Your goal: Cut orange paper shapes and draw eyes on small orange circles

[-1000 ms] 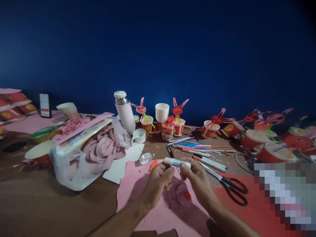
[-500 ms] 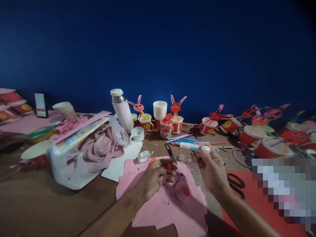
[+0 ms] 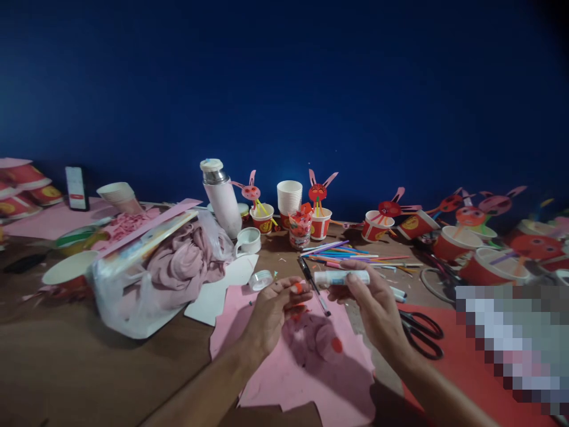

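Note:
Between the fingertips of my left hand is a small red paper piece. My right hand is closed round a white glue stick, its end pointing left toward the red piece, a small gap apart. Below both hands lies a pink paper sheet with ragged edges. On it rest a round pink paper piece and a red paper dot. A black pen lies slanted between my hands.
Black-handled scissors lie on red paper at right. Behind stand a flask, stacked paper cups, rabbit-faced cups and a pile of coloured sticks. A plastic bag with pink cloth lies left.
My right hand has brought the glue stick left and slightly down, closer to my left hand. My left hand has raised the red paper piece slightly and turned it toward the stick.

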{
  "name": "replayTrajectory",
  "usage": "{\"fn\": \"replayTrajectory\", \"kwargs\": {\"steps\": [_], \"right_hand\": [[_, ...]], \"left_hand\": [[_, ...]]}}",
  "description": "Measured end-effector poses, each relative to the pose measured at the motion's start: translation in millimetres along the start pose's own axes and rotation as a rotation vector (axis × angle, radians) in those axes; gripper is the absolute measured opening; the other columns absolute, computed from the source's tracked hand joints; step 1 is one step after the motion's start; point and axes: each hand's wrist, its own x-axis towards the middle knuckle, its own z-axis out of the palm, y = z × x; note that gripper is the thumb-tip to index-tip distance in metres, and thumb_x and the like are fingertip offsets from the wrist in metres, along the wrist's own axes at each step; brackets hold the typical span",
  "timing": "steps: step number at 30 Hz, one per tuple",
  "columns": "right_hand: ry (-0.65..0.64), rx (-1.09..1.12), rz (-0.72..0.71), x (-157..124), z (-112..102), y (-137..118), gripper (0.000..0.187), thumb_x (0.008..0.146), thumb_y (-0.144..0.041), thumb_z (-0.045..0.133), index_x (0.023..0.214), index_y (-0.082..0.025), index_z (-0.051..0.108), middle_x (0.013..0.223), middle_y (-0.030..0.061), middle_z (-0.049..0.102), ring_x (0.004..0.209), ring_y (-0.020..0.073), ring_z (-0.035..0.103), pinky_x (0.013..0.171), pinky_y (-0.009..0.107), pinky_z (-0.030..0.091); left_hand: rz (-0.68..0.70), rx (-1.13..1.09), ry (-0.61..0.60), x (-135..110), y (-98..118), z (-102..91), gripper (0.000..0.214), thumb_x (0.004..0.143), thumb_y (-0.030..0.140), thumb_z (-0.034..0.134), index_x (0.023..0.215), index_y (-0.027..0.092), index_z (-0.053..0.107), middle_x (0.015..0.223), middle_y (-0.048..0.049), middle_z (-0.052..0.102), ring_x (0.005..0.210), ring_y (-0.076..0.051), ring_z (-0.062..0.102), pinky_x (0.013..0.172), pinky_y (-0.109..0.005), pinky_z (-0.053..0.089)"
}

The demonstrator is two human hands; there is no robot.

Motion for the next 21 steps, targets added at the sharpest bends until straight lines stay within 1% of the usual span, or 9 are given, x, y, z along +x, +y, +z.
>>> {"fn": "replayTrajectory", "kwargs": {"steps": [2, 4, 7, 9, 12, 16, 21], "right_hand": [[-0.042, -0.118, -0.026, -2.4, 1.8, 2.5, 0.022, 0.083, -0.035, 0.054, 0.1, -0.02, 0.055, 0.071, 0.0008, 0.064, 0.064, 0.0156, 0.061, 0.06, 0.028, 0.048], [-0.063, -0.262, -0.057, -5.0, 3.0, 6.0, 0.02, 0.082, -0.032, 0.056, 0.098, -0.02, 0.057, 0.077, 0.0025, 0.065, 0.068, 0.0162, 0.062, 0.06, 0.028, 0.049], [-0.08, -0.49, -0.123, -9.0, 2.5, 10.4, 0.018, 0.082, -0.03, 0.056, 0.098, -0.022, 0.059, 0.084, 0.004, 0.065, 0.065, 0.016, 0.061, 0.053, 0.026, 0.048], [-0.101, -0.614, -0.223, -11.0, 1.2, 12.1, 0.018, 0.083, -0.029, 0.055, 0.099, -0.023, 0.059, 0.083, 0.0038, 0.066, 0.063, 0.0159, 0.061, 0.053, 0.026, 0.047], [-0.14, -0.769, -0.38, -11.7, -0.2, 13.8, 0.018, 0.084, -0.027, 0.052, 0.101, -0.023, 0.058, 0.084, 0.0052, 0.069, 0.068, 0.0177, 0.064, 0.061, 0.029, 0.048], [-0.148, -0.904, -0.457, -10.6, -0.3, 16.7, 0.02, 0.085, -0.026, 0.05, 0.103, -0.02, 0.057, 0.086, 0.0076, 0.07, 0.069, 0.0193, 0.066, 0.061, 0.029, 0.048], [-0.126, -0.983, -0.514, -10.0, 0.6, 18.3, 0.021, 0.086, -0.026, 0.05, 0.105, -0.021, 0.058, 0.087, 0.0082, 0.071, 0.069, 0.0198, 0.066, 0.062, 0.03, 0.048]], "left_hand": [[0.023, -0.019, 0.01, -1.1, 0.9, 1.2, 0.016, 0.071, 0.011, 0.064, 0.086, 0.012, 0.059, 0.079, -0.0078, 0.069, 0.072, -0.016, 0.066, 0.064, -0.024, 0.049], [0.044, -0.037, 0.017, -2.4, 2.3, 2.9, 0.016, 0.071, 0.008, 0.062, 0.087, 0.011, 0.06, 0.076, -0.0064, 0.068, 0.069, -0.014, 0.065, 0.066, -0.023, 0.048], [0.066, -0.059, 0.022, -4.1, 4.4, 5.4, 0.02, 0.071, 0.002, 0.058, 0.089, 0.01, 0.061, 0.073, -0.0042, 0.067, 0.061, -0.01, 0.062, 0.066, -0.02, 0.047], [0.065, -0.067, 0.017, -4.8, 4.8, 6.6, 0.022, 0.07, 0.001, 0.057, 0.09, 0.01, 0.062, 0.075, -0.0048, 0.067, 0.06, -0.009, 0.061, 0.067, -0.02, 0.047], [0.049, -0.073, -0.01, -5.5, 3.9, 6.9, 0.023, 0.07, 0.001, 0.056, 0.09, 0.01, 0.064, 0.083, -0.0076, 0.067, 0.067, -0.011, 0.062, 0.07, -0.022, 0.049], [0.039, -0.108, -0.065, -6.3, 2.4, 5.6, 0.026, 0.07, 0.0, 0.054, 0.091, 0.009, 0.065, 0.086, -0.0083, 0.068, 0.071, -0.012, 0.063, 0.075, -0.023, 0.049], [0.038, -0.116, -0.062, -7.6, 2.0, 5.8, 0.024, 0.07, 0.0, 0.055, 0.089, 0.009, 0.066, 0.085, -0.0082, 0.069, 0.076, -0.013, 0.063, 0.08, -0.025, 0.048]]}}
